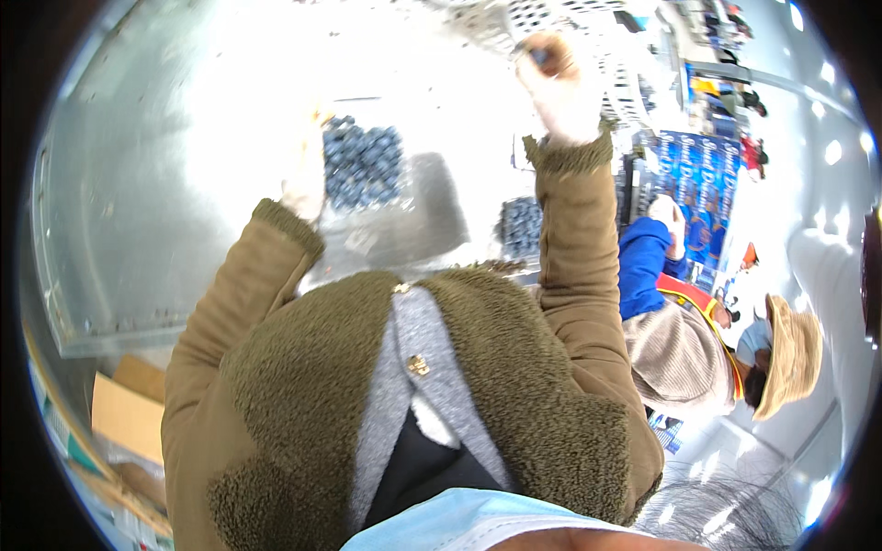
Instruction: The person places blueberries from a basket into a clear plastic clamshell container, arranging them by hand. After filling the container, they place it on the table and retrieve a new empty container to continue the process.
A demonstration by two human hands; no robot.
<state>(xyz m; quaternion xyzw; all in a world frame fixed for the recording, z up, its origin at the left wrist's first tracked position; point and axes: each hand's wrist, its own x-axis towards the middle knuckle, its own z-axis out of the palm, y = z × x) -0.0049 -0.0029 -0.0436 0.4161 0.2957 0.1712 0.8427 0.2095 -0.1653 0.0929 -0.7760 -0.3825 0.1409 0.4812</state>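
A clear punnet of blueberries (363,165) is before me above the bright worktop. My left hand (303,169) lies along the punnet's left side, its fingers washed out by glare, so I cannot make out its grip. Raised at the upper right, my blurred right hand (561,86) has its fingers curled around a small dark-blue thing (541,55), which looks like a blueberry. Just beyond that hand stands a white perforated basket (530,17). A second punnet of blueberries (521,226) sits beside my right forearm, partly covered by the sleeve.
Blue printed cartons (699,186) stand to the right, by a co-worker's blue sleeve (644,265). The worktop's raised edge (117,341) runs along the left. Below it is an open cardboard box (127,413). Small dark debris (499,266) lies near my jacket.
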